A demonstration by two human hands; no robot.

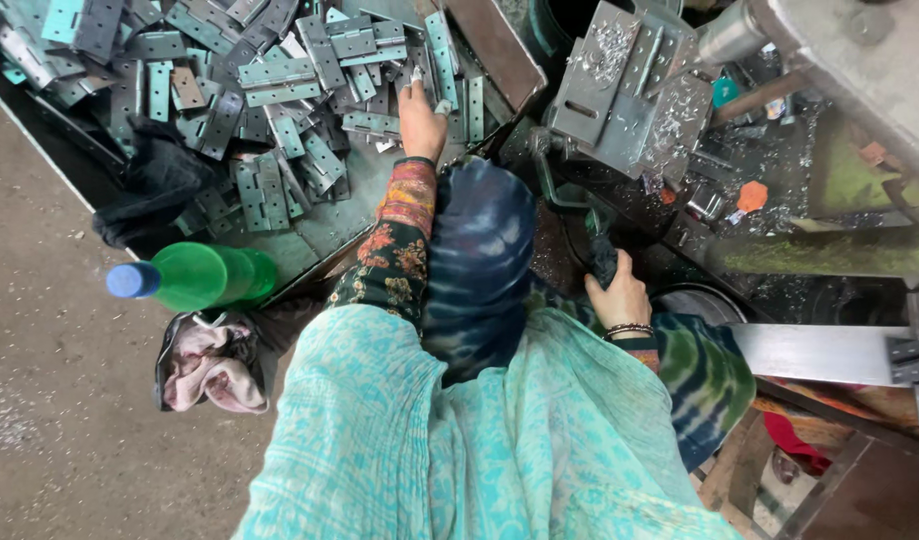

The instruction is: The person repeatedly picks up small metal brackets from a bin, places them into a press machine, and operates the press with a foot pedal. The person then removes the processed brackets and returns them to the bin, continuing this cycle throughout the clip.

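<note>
My left hand (420, 118) reaches out into a big heap of grey-green metal hinge plates (279, 90) and its fingers close on one plate at the heap's right side. My right hand (617, 295) grips the dark handle of a lever (602, 255) on the machine in front of me. A grey metal fixture (619, 95) covered in shiny swarf sits on the machine just past the lever. My patterned sleeves and a turquoise garment fill the lower middle of the view.
A green plastic bottle with a blue cap (194, 277) lies beside the heap's tray edge. A pink cloth in a dark bag (211, 372) rests on the concrete floor (49, 380). A dark rag (149, 190) lies on the plates. Metal bars (829, 350) stick out at right.
</note>
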